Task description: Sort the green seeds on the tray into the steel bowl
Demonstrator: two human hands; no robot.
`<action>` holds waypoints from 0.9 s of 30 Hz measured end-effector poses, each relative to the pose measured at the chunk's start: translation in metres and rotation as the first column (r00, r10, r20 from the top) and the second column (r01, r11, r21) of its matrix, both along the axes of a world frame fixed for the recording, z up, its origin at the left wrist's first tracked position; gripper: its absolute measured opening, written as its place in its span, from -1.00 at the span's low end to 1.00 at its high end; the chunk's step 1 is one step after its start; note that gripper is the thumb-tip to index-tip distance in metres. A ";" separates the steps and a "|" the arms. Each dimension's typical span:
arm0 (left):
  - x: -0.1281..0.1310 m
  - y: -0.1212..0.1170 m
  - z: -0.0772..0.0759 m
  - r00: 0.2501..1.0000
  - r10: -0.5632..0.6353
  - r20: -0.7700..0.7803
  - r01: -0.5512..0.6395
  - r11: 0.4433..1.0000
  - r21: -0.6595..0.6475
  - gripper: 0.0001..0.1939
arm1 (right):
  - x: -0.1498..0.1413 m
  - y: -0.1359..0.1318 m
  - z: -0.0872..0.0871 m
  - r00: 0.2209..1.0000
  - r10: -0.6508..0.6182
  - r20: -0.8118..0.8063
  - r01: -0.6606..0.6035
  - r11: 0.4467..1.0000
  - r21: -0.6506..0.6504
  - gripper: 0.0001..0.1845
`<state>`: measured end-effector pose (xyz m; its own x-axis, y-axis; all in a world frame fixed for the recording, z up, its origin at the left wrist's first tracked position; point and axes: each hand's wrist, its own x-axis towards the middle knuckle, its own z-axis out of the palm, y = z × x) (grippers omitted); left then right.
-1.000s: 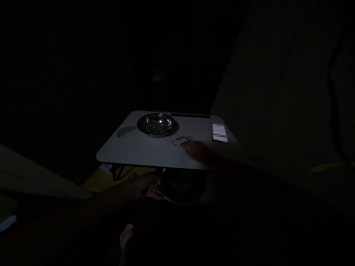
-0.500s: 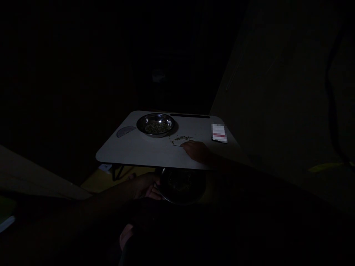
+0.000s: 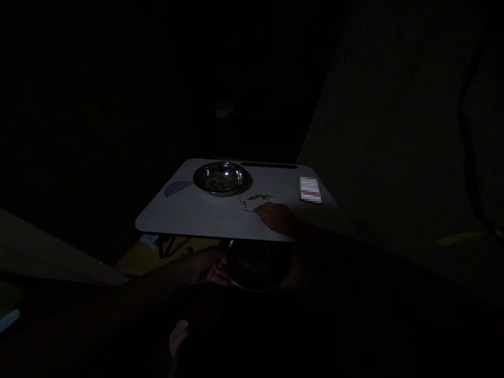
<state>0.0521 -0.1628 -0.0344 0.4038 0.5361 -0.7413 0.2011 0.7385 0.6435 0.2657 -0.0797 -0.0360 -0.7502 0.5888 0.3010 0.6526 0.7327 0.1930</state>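
Note:
Just below the near edge of the white table [image 3: 197, 220], my left hand [image 3: 214, 268] grips the rim of a dark metal bowl [image 3: 258, 268]. Small bits lie inside that bowl, hard to make out in the gloom. On the tabletop my right hand [image 3: 277, 218] is closed on a thin, pale flat-edged piece [image 3: 249, 211], mostly covered by the fingers. Right beyond its fingertips, small greenish grains [image 3: 258, 197] lie scattered. A shiny steel bowl [image 3: 200, 181] stands farther back on the left, holding more of these grains.
A half-round protractor [image 3: 178, 188] lies at the table's left side. To the right rests a phone [image 3: 310, 190] with a lit, blurred screen. A dark slot [image 3: 269, 165] runs along the far edge. A wall [image 3: 394, 147] rises on the right; the room is very dark.
My right hand has shifted slightly left and nearer to me with the thin piece. My left hand and the bowl it grips stay about where they were.

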 end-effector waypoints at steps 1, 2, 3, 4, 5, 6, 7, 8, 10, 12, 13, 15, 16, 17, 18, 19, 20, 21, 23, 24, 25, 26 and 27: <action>0.000 0.000 0.000 1.000 0.003 -0.001 -0.003 1.000 0.000 -0.90 | 0.000 0.000 0.000 1.000 0.000 -0.001 0.000 1.000 0.001 -0.69; 0.000 0.000 0.000 1.000 0.004 0.000 -0.004 1.000 0.002 -0.90 | 0.000 0.000 -0.001 1.000 0.002 -0.001 -0.002 1.000 -0.001 -0.69; 0.000 0.000 0.000 1.000 0.002 0.005 -0.002 1.000 0.004 -0.91 | 0.000 0.000 -0.001 1.000 0.003 -0.003 -0.003 1.000 -0.003 -0.69; 0.000 0.001 -0.001 1.000 -0.002 0.005 0.002 1.000 0.004 -0.91 | 0.000 0.000 -0.001 1.000 0.006 -0.005 -0.006 1.000 -0.007 -0.69; -0.001 0.001 -0.001 1.000 -0.005 0.005 0.005 1.000 0.004 -0.90 | 0.000 -0.001 -0.001 1.000 0.010 -0.008 -0.011 1.000 -0.012 -0.69; -0.001 0.001 -0.001 1.000 -0.006 0.003 0.006 1.000 0.003 -0.90 | -0.001 -0.001 -0.001 1.000 0.013 -0.014 -0.013 1.000 -0.018 -0.69; -0.001 0.001 -0.001 1.000 -0.007 0.001 0.007 1.000 0.000 -0.90 | -0.001 -0.002 -0.001 1.000 0.016 -0.020 -0.017 1.000 -0.026 -0.69; -0.001 0.001 -0.001 1.000 -0.006 -0.001 0.006 1.000 -0.002 -0.90 | -0.001 -0.003 0.000 0.999 0.019 -0.026 -0.019 0.999 -0.032 -0.69; 0.000 0.000 0.000 1.000 -0.001 -0.001 0.001 1.000 0.001 -0.90 | -0.002 -0.005 0.001 0.999 0.020 -0.035 -0.022 0.999 -0.048 -0.69; 0.000 0.000 0.000 1.000 0.003 0.007 -0.003 1.000 0.005 -0.91 | -0.003 -0.007 0.003 0.999 0.023 -0.039 -0.026 0.998 -0.065 -0.70; 0.000 0.000 0.000 1.000 0.008 0.008 -0.008 1.000 0.008 -0.92 | -0.004 -0.008 0.003 0.999 0.029 -0.041 -0.031 0.997 -0.073 -0.69; 0.000 0.000 0.000 1.000 0.010 0.002 -0.010 1.000 0.011 -0.92 | -0.005 -0.010 0.004 0.998 0.041 -0.046 -0.045 0.995 -0.084 -0.69; 0.000 0.000 0.000 1.000 0.006 -0.002 -0.006 1.000 0.010 -0.92 | -0.006 -0.011 0.004 0.998 0.049 -0.050 -0.053 0.995 -0.087 -0.69; 0.000 0.000 -0.001 1.000 0.002 -0.007 -0.002 1.000 0.010 -0.91 | -0.006 -0.012 0.004 0.997 0.060 -0.052 -0.064 0.994 -0.091 -0.68; 0.000 0.000 -0.001 1.000 -0.001 -0.011 0.001 1.000 0.011 -0.91 | -0.007 -0.012 0.004 0.996 0.072 -0.055 -0.077 0.992 -0.096 -0.68; 0.000 0.000 -0.001 1.000 -0.002 -0.012 0.003 1.000 0.012 -0.91 | -0.007 -0.013 0.004 0.995 0.085 -0.058 -0.090 0.991 -0.102 -0.68; 0.000 0.000 -0.001 1.000 -0.003 -0.011 0.003 1.000 0.013 -0.90 | -0.008 -0.014 0.004 0.993 0.097 -0.063 -0.104 0.989 -0.107 -0.68; 0.000 0.000 -0.002 1.000 -0.002 -0.008 0.002 1.000 0.014 -0.90 | -0.008 -0.015 0.004 0.992 0.107 -0.068 -0.115 0.987 -0.111 -0.68; -0.001 0.000 -0.002 1.000 0.000 0.001 0.000 1.000 0.015 -0.89 | -0.010 -0.018 0.006 0.989 0.123 -0.079 -0.132 0.984 -0.116 -0.68; -0.002 0.000 -0.003 1.000 0.001 0.004 -0.001 1.000 0.011 -0.89 | -0.010 -0.020 0.006 0.988 0.131 -0.085 -0.140 0.983 -0.117 -0.68; -0.002 0.001 -0.003 1.000 0.004 0.008 -0.004 1.000 0.008 -0.89 | -0.011 -0.022 0.007 0.986 0.139 -0.089 -0.149 0.982 -0.118 -0.69; -0.003 0.001 -0.003 1.000 0.008 0.010 -0.008 1.000 0.005 -0.88 | -0.013 -0.025 0.008 0.985 0.149 -0.091 -0.160 0.980 -0.119 -0.69; -0.003 0.001 -0.003 1.000 0.010 0.014 -0.010 1.000 0.004 -0.87 | -0.014 -0.028 0.008 0.983 0.161 -0.092 -0.171 0.978 -0.118 -0.69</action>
